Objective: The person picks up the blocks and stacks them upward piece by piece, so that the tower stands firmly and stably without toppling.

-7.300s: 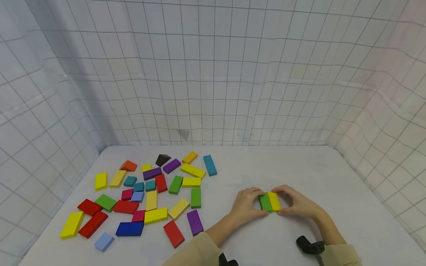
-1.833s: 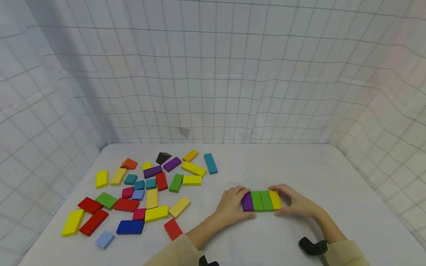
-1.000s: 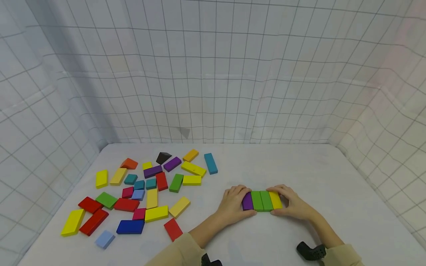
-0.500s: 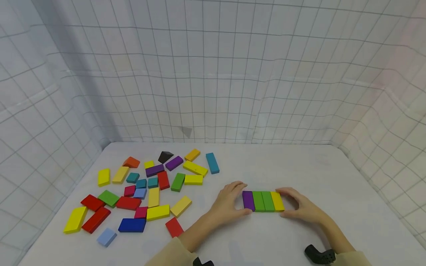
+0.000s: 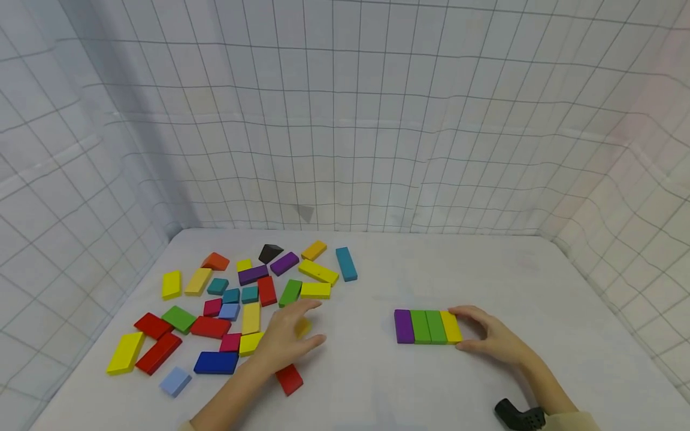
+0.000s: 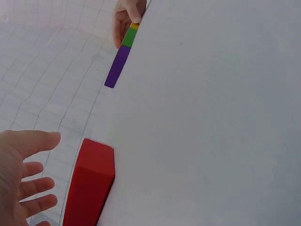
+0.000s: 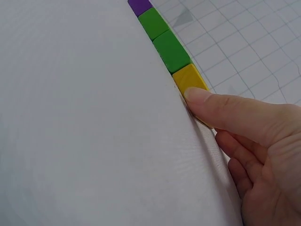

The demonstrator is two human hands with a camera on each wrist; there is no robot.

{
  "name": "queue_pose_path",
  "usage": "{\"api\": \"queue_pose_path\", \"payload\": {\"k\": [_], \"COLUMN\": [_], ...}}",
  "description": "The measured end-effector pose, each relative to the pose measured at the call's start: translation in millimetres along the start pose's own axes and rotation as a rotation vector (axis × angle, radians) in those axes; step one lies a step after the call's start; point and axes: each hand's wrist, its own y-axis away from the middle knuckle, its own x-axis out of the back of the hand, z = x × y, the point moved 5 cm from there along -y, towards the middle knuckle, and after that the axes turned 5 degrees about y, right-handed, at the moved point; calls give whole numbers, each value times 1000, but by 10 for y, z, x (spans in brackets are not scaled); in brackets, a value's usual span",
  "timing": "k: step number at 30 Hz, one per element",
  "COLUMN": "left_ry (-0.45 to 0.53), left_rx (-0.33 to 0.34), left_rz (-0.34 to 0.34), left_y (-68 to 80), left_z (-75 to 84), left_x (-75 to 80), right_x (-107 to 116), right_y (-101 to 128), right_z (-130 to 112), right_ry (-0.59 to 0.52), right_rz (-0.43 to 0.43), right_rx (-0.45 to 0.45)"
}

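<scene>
A row of flat blocks lies on the white table at the centre right of the head view: a purple block [image 5: 404,327], two green blocks [image 5: 428,327] and a yellow block [image 5: 451,327], side by side. With thumb and fingertips, my right hand [image 5: 496,340] pinches the yellow block at its two ends; the right wrist view shows the thumb [image 7: 207,101] pressed on it. Over the scattered blocks on the left, my left hand [image 5: 284,338] spreads its thumb and fingers with nothing held. It partly hides a pale yellow block [image 5: 303,327]. A red block [image 6: 91,179] is near its fingertips in the left wrist view.
Many loose blocks cover the table's left half, among them a dark blue block [image 5: 215,363], a black wedge-shaped block [image 5: 269,252] and a blue block [image 5: 347,264]. Grid-patterned white curtains [image 5: 356,120] enclose the table at the back and sides.
Earlier, a second green block and the purple block joined the row. My left hand has since let go of the purple block and moved left over the loose blocks. My right hand stays at the yellow block.
</scene>
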Motion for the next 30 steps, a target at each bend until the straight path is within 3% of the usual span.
{"api": "queue_pose_path", "payload": {"k": [6, 17, 24, 30], "left_ry": [-80, -88, -52, 43], "left_rx": [43, 87, 26, -110], "left_rz": [27, 44, 85, 77], "left_y": [155, 219, 140, -116], "left_z": [-241, -403, -308, 30], "left_x": [144, 178, 146, -21], "right_x": [1, 5, 5, -1], "right_y": [20, 2, 8, -5], "right_z": [24, -9, 1, -5], "right_ry": [13, 12, 8, 11], "right_rz": [3, -6, -12, -5], "right_rx": [-13, -12, -45, -24]}}
